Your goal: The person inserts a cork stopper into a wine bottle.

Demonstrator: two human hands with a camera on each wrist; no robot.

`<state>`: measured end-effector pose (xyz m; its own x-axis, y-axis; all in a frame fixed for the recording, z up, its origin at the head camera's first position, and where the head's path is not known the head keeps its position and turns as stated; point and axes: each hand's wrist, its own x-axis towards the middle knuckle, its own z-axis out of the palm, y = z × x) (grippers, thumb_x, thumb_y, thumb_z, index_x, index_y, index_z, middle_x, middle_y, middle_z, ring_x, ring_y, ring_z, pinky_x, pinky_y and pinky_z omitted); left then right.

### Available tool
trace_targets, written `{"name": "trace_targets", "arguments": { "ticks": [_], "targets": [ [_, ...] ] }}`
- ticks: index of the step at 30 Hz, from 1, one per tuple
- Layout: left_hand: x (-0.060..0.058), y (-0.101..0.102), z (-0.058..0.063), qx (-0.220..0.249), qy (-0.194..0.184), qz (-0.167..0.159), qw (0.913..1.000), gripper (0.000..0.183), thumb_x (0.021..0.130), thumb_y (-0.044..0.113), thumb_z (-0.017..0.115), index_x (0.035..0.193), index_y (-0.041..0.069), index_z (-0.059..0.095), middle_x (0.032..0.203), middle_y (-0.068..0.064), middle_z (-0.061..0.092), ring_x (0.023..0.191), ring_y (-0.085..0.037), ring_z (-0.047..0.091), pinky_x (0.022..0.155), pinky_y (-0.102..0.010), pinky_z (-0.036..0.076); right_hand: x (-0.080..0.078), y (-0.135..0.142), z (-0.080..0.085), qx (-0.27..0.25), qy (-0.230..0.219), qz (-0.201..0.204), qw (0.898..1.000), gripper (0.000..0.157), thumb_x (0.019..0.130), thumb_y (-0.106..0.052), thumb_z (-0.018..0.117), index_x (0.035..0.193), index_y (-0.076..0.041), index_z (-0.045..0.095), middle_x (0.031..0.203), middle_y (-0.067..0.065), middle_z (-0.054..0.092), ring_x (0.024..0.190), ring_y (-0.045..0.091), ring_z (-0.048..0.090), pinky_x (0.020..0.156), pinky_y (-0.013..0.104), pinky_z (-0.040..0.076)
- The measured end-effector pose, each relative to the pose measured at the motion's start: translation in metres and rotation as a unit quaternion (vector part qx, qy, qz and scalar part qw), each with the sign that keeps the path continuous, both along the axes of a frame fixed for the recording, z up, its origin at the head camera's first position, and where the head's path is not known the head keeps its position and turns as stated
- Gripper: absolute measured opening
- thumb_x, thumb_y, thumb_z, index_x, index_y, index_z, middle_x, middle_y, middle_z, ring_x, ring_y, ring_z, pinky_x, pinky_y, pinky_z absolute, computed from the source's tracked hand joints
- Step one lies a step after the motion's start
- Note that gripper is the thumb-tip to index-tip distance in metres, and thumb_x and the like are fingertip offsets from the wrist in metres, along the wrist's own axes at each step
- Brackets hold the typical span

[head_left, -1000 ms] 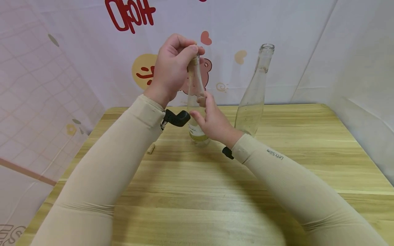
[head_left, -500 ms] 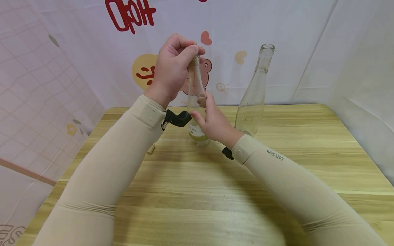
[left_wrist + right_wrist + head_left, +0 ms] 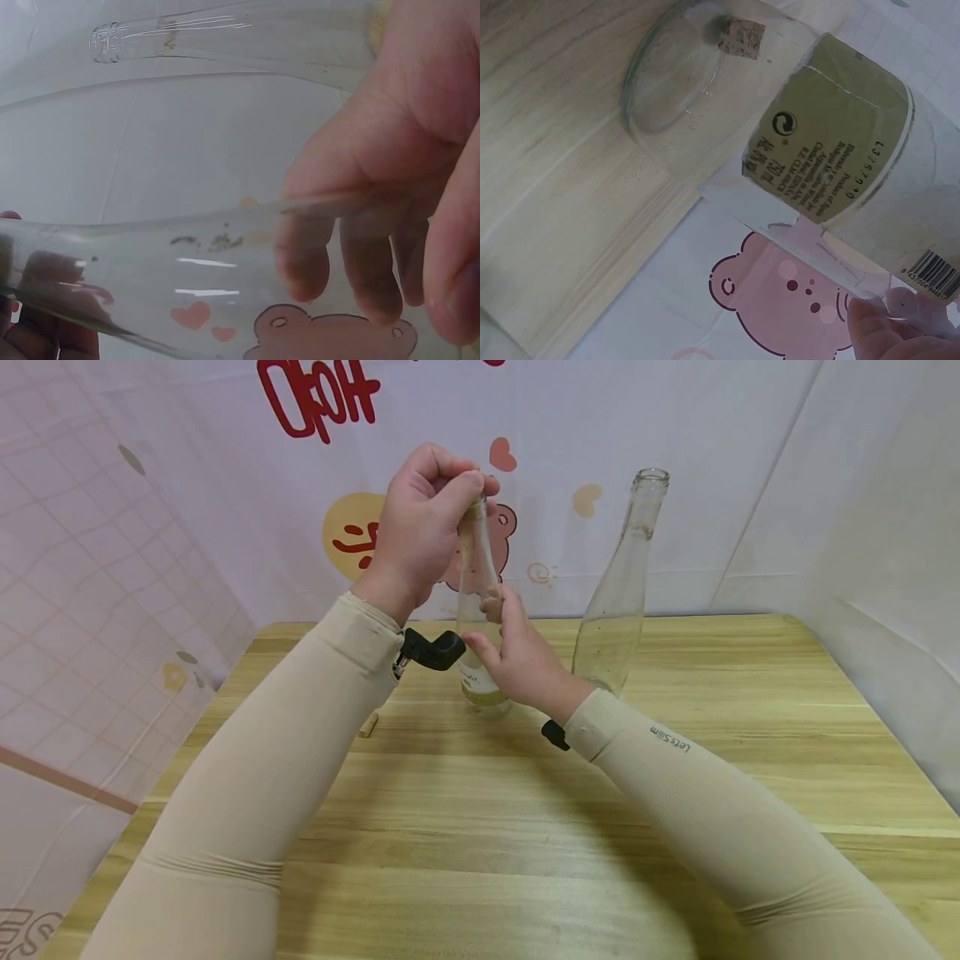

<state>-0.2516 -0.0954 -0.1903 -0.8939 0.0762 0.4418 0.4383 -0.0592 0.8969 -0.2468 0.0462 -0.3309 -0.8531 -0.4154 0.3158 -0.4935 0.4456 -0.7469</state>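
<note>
A clear glass wine bottle [image 3: 474, 568] stands upright on the table. My left hand [image 3: 423, 518] pinches at its mouth with thumb and fingertips; whether a small thing is between them is hidden. My right hand [image 3: 528, 664] holds the bottle's body from the right. In the left wrist view, the fingers of the right hand [image 3: 390, 135] show through the glass, behind the bottle [image 3: 187, 277], with the thumb on the near side. A green-and-white label [image 3: 825, 135] covers the bottle's lower part in the right wrist view.
A second clear bottle [image 3: 618, 610] stands upright to the right, behind the right forearm. A cork [image 3: 368, 724] lies on the wooden table [image 3: 480, 827] beside the left forearm. White cloth printed with cartoon figures [image 3: 675, 410] hangs behind the table.
</note>
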Motion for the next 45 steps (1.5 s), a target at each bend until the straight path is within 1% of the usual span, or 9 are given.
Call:
{"name": "trace_targets", "arguments": {
  "ticks": [4, 11, 20, 23, 27, 33, 36, 39, 45],
  "targets": [
    [0.001, 0.000, 0.001, -0.006, 0.000, 0.001, 1.0000, 0.010, 0.106, 0.007, 0.055, 0.100, 0.011, 0.060, 0.103, -0.005, 0.071, 0.103, -0.025, 0.071, 0.104, -0.035, 0.056, 0.000, 0.000, 0.001, -0.001, -0.001, -0.001, 1.000, 0.072, 0.108, -0.041, 0.052, 0.160, -0.009, 0.013, 0.159, 0.015, 0.043, 0.150, 0.027, 0.044, 0.124, 0.049, 0.039],
    [0.002, -0.001, 0.002, -0.016, 0.001, 0.001, 0.9999, 0.006, 0.107, 0.008, 0.056, 0.109, 0.003, 0.059, 0.104, -0.005, 0.071, 0.106, -0.024, 0.070, 0.106, -0.033, 0.055, 0.002, 0.000, 0.003, -0.007, -0.011, 0.001, 1.000, 0.071, 0.108, -0.041, 0.054, 0.158, -0.010, 0.015, 0.158, 0.015, 0.043, 0.149, 0.027, 0.045, 0.124, 0.050, 0.038],
    [0.003, -0.003, 0.000, -0.031, 0.003, 0.000, 0.9995, 0.003, 0.107, 0.009, 0.058, 0.109, 0.007, 0.058, 0.108, -0.006, 0.071, 0.111, -0.024, 0.069, 0.108, -0.031, 0.054, 0.003, 0.002, 0.004, -0.015, -0.036, 0.011, 0.999, 0.070, 0.109, -0.037, 0.056, 0.160, -0.013, 0.015, 0.162, 0.013, 0.039, 0.152, 0.029, 0.041, 0.126, 0.051, 0.036],
    [0.003, -0.004, 0.000, -0.039, 0.005, 0.001, 0.9992, 0.003, 0.107, 0.009, 0.058, 0.110, 0.008, 0.058, 0.109, -0.006, 0.071, 0.114, -0.022, 0.068, 0.108, -0.031, 0.053, 0.004, 0.004, 0.006, -0.009, -0.046, 0.013, 0.999, 0.070, 0.109, -0.041, 0.055, 0.160, -0.014, 0.016, 0.163, 0.012, 0.038, 0.154, 0.027, 0.040, 0.127, 0.050, 0.035],
    [0.003, -0.004, 0.000, -0.052, 0.005, 0.001, 0.9987, 0.005, 0.108, 0.011, 0.058, 0.113, 0.008, 0.057, 0.113, -0.007, 0.072, 0.118, -0.019, 0.068, 0.108, -0.029, 0.052, 0.006, 0.006, 0.010, -0.001, -0.062, 0.014, 0.998, 0.072, 0.108, -0.046, 0.055, 0.161, -0.017, 0.016, 0.167, 0.008, 0.035, 0.156, 0.025, 0.037, 0.127, 0.049, 0.034],
    [0.004, -0.007, 0.001, -0.082, 0.007, 0.003, 0.9966, 0.014, 0.109, 0.014, 0.057, 0.120, 0.007, 0.055, 0.122, -0.011, 0.071, 0.122, -0.015, 0.066, 0.111, -0.028, 0.050, 0.010, 0.011, 0.019, 0.012, -0.073, 0.012, 0.997, 0.076, 0.108, -0.043, 0.056, 0.165, -0.018, 0.013, 0.171, 0.004, 0.031, 0.157, 0.028, 0.036, 0.127, 0.052, 0.035],
    [0.006, -0.008, 0.002, -0.104, 0.009, 0.005, 0.9945, 0.016, 0.110, 0.016, 0.056, 0.123, 0.007, 0.054, 0.125, -0.011, 0.070, 0.123, -0.014, 0.066, 0.112, -0.028, 0.049, 0.012, 0.015, 0.022, 0.029, -0.073, 0.004, 0.997, 0.076, 0.108, -0.042, 0.057, 0.166, -0.016, 0.014, 0.170, 0.008, 0.034, 0.156, 0.028, 0.037, 0.126, 0.053, 0.035],
    [0.007, -0.010, 0.002, -0.122, 0.010, 0.005, 0.9925, 0.018, 0.110, 0.017, 0.055, 0.125, 0.007, 0.054, 0.129, -0.010, 0.070, 0.124, -0.013, 0.065, 0.113, -0.028, 0.048, 0.014, 0.020, 0.024, 0.040, -0.073, 0.002, 0.997, 0.076, 0.109, -0.041, 0.055, 0.167, -0.012, 0.014, 0.169, 0.010, 0.033, 0.156, 0.028, 0.035, 0.127, 0.052, 0.034],
    [0.009, -0.012, 0.002, -0.154, 0.022, -0.001, 0.9878, 0.027, 0.110, 0.016, 0.056, 0.133, 0.004, 0.051, 0.137, -0.007, 0.068, 0.128, -0.012, 0.063, 0.111, -0.029, 0.049, 0.021, 0.032, 0.028, 0.061, -0.043, 0.007, 0.997, 0.072, 0.110, -0.038, 0.054, 0.167, -0.010, 0.019, 0.172, 0.009, 0.028, 0.159, 0.032, 0.030, 0.128, 0.052, 0.031]
  ]
}}
